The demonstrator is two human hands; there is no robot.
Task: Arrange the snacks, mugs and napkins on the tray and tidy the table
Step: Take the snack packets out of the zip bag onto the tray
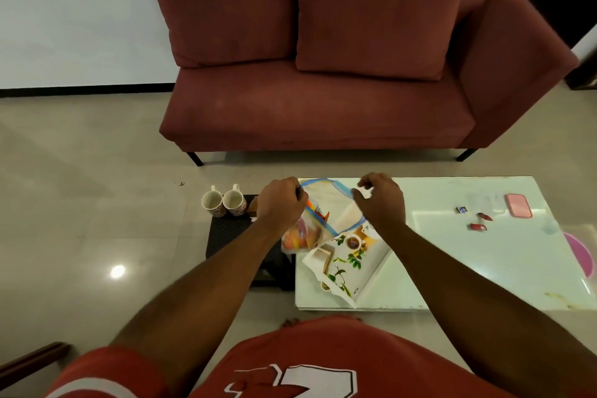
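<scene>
**Snack bag held open above the tray**

While two mugs (224, 202) stand side by side on a dark side table (232, 236) to the left, a person in a red shirt (290, 365) holds a clear zip bag (323, 207) with a blue seal strip over the near-left part of the pale glass worktop (468, 268). The left hand (281, 203) has its fingers (298, 194) pinched shut on the left end of the bag's mouth; the right hand (382, 200) pinches the right end between thumb and fingertips, so the mouth is stretched between them. Orange and red snack packets (300, 236) sag in the bag's lower left corner. Directly beneath lies a white tray (374, 271) printed with leaves and a teacup, set at an angle on the worktop, its far part hidden by the bag. Well to the right on the worktop lie a pink phone (518, 205), a few small wrappers (478, 221) and, at the edge, a pink round object (580, 252). A dark-red sofa (323, 107) stands behind, against a white wall.
</scene>
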